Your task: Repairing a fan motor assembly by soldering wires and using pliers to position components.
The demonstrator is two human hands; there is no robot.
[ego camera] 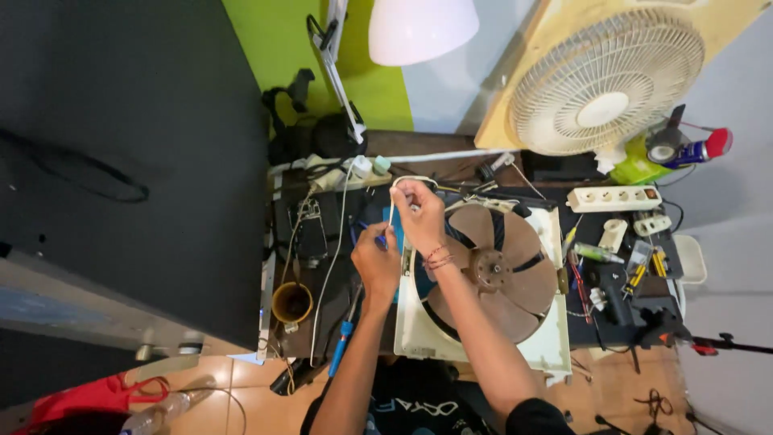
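Cluttered workbench: right hand is pinching a white wire just left of the brown fan blade; left hand is gripping a blue-handled tool beside it. Wire work underway; steady tension needed.

Thin white wire, pinched up high, bent in a loop at the top, hanging down loose below. Small blue tool, gripped low, tip just beside the wire. Square white fan case, lying flat on the dark bench, front off, one corner sticking out past the near edge. Round brown fan blade sitting inside the case, wide flat wings spread around a small middle hub.
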